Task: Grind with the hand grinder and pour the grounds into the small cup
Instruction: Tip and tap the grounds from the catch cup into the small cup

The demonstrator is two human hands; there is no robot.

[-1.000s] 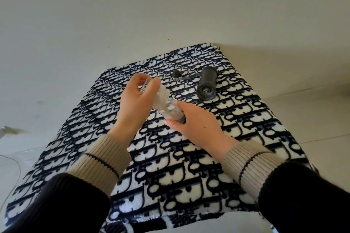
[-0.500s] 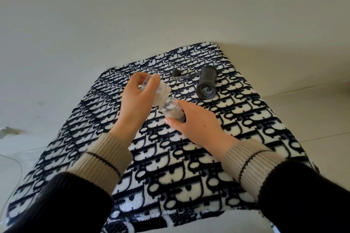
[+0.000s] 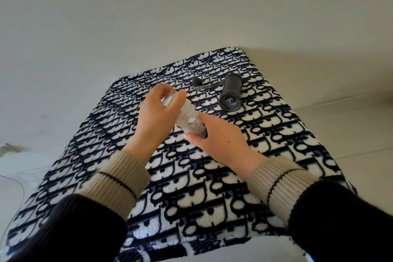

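Observation:
My left hand (image 3: 158, 114) grips a clear grounds jar (image 3: 185, 114), tipped mouth-down to the right. Its mouth meets a small clear cup (image 3: 196, 128) that my right hand (image 3: 221, 138) holds on the cloth. My fingers hide most of the cup, and I cannot make out any grounds. The black grinder body (image 3: 230, 95) lies on its side at the back right, its open end facing me. A crank handle (image 3: 204, 86) with a black knob sticks out to its left.
A black-and-white patterned fleece cloth (image 3: 191, 187) covers the low table. Pale floor surrounds it, and a thin cable (image 3: 12, 178) runs along the floor at the left.
My left hand has raised the jar's base a little, tipping it more steeply toward the cup. My right hand and the grinder have stayed put.

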